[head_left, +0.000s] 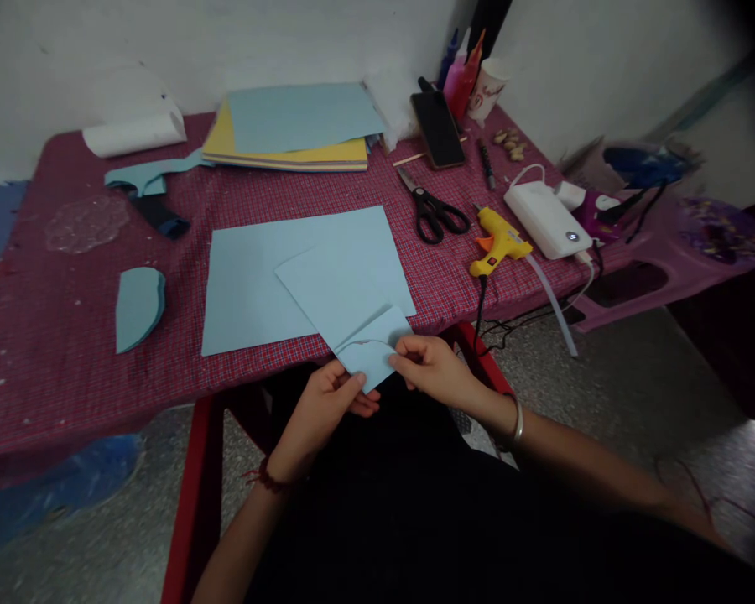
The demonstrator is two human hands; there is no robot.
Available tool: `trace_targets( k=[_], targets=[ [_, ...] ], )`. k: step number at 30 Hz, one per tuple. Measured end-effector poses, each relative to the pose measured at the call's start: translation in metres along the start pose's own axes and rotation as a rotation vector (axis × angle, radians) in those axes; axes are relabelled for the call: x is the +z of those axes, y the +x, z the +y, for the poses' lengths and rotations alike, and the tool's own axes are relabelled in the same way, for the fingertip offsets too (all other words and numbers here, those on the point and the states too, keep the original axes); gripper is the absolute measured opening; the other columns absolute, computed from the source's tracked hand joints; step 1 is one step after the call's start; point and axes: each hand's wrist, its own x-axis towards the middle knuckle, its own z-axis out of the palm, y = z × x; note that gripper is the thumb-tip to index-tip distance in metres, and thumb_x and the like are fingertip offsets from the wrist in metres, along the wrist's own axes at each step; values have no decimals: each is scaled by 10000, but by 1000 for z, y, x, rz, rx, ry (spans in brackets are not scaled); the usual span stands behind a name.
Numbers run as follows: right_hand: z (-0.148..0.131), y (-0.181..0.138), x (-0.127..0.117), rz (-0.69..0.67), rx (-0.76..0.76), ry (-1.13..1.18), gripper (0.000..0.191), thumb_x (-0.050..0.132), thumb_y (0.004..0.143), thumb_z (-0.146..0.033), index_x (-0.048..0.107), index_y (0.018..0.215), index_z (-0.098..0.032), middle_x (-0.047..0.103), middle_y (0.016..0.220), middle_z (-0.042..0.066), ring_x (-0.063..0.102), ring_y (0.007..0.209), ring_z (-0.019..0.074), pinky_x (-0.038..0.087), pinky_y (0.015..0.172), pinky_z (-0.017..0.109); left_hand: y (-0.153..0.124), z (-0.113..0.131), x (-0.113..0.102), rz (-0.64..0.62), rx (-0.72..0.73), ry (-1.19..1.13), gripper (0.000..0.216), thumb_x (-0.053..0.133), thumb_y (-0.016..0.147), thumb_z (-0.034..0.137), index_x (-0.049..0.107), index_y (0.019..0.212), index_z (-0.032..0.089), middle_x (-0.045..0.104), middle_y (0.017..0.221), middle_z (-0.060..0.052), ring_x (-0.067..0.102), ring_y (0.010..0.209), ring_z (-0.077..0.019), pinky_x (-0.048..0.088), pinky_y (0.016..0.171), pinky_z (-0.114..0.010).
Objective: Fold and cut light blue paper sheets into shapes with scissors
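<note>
We pinched sheet [343, 289] corner at table [69, 369] edge: left hand [327, 404] closed beneath, right hand [432, 369] closed on side. Sheet bulk lay on table for support.

- two bare hands: left hand [324, 407], right hand [437, 369]
- one light blue paper piece [371, 356] between the fingers [356, 383]
- one pair of black-handled scissors [437, 214]
- one yellow hot glue gun [497, 245]
</note>
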Motion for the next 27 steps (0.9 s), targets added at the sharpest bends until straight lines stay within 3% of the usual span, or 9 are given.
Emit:
trace_targets(
  k=[6,10,13,15,16,17,21,24,27],
  targets=[
    [-3,-1,-5,30,-16,40,132,528,863,-281,542,773,-187,490,535,-70,469,459,78,347,458,215,0,2,-1,19,-39,-4,280,628,781,300,612,991,115,702,666,-54,665,557,-149,520,521,-240],
    [-5,-7,-17,78,-32,-9,198,521,874,-291,504,707,-187,484,535,-63,447,461,72,325,449,210,1,3,-2,22,-15,10,226,610,762,270,639,927,119,698,690,-57,651,598,-146,508,557,-246],
    [-5,-15,-32,-204,-74,-136,287,529,886,-305,488,630,-182,468,516,-60,431,462,66,299,452,213,2,2,-1,50,66,30,180,611,732,229,669,872,132,671,727,-33,586,596,-115,482,551,-231],
    [-9,-19,-42,-454,-143,-196,262,555,883,-302,535,656,-172,502,542,-52,454,488,69,313,471,212,3,1,0,79,101,47,159,599,719,208,677,837,137,626,677,-4,517,542,-92,442,512,-217],
    [-12,-20,-46,-503,-176,-197,234,555,890,-301,562,696,-169,527,573,-44,471,510,73,329,485,212,3,1,1,91,111,59,157,587,716,200,679,827,137,600,645,9,487,519,-85,420,497,-212],
    [-17,-19,-49,-482,-208,-186,210,542,904,-301,581,747,-168,549,612,-36,490,539,79,350,506,213,3,1,2,101,116,71,161,575,714,191,679,824,138,578,620,19,465,503,-81,400,485,-208],
    [-43,2,-45,-155,-412,-336,116,520,922,-251,604,917,-171,603,840,27,563,789,140,425,713,265,2,1,4,125,128,122,198,544,704,178,675,846,138,571,638,19,434,499,-79,360,476,-207],
    [-58,27,-28,-213,-560,-609,151,569,882,-228,603,1012,-159,612,988,79,544,952,202,402,845,326,1,2,4,147,160,169,193,535,697,182,667,831,140,549,612,28,420,494,-83,344,476,-211],
    [-65,44,-14,-286,-575,-776,195,602,848,-238,600,1021,-147,616,979,87,536,935,217,379,845,339,0,1,3,169,220,230,143,527,688,179,645,760,146,496,559,47,403,487,-85,324,477,-213]
  ],
)
